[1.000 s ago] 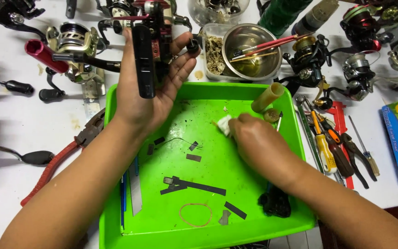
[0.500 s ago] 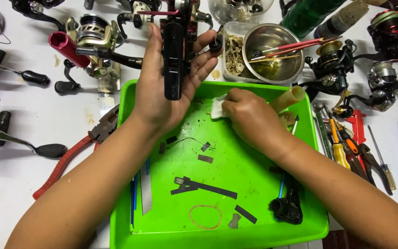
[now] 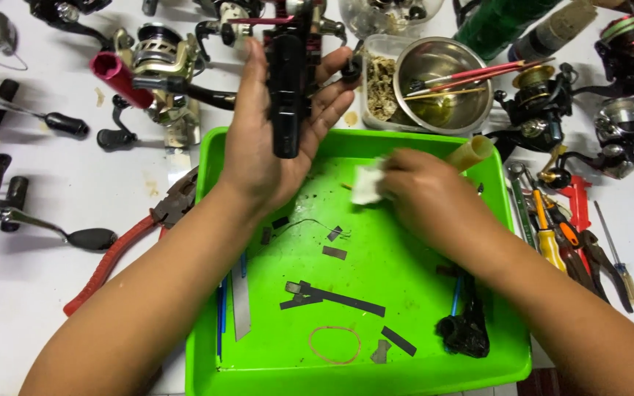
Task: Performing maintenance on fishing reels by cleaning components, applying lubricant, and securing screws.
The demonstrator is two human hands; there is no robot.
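Left hand (image 3: 269, 150) raised palm-up over the far rim of a bright green tray (image 3: 508, 345), fingers curled around a black fishing-reel body (image 3: 288, 95) held upright. Right hand (image 3: 423, 194) low over the tray's upper middle, fingertips pinched on a small white cloth scrap (image 3: 367, 183), a tan tube (image 3: 469, 152) just beyond the knuckles. Scattered on the tray floor: black strips (image 3: 332, 297), a rubber band (image 3: 334, 345), a black reel part (image 3: 465, 330), a metal blade (image 3: 241, 301). Beside the tray on the white table (image 3: 31, 293): red-handled pliers (image 3: 133, 238) to the left, screwdrivers (image 3: 552, 238) to the right, a steel bowl (image 3: 442, 88) holding red chopstick-like sticks behind, spinning reels (image 3: 159, 59) all around.
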